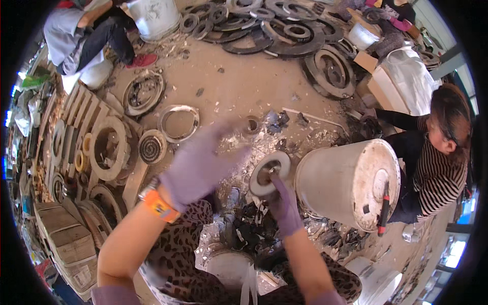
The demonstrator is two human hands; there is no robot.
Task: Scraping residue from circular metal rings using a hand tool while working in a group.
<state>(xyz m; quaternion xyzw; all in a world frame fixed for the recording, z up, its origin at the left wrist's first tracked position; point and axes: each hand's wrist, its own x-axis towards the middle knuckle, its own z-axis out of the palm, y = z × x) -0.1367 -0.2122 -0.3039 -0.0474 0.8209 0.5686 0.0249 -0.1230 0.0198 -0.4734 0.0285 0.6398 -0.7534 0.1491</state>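
My right hand, in a purple glove, grips a pale grey ring by its near right side, with the fingers reaching to its hole. The ring is tilted above the littered floor, just left of a large white bucket. My left hand, gloved alike, is raised left of the ring and blurred by motion. Its fingers are stretched out and no object shows in it. An orange band circles my left wrist. Black scraps lie beneath my hands.
Red-and-black pliers lie on the upturned bucket's base. A person in a striped top sits at the right; another person sits far left. Black rings pile up at the back. Wooden pallets and a carton stand left.
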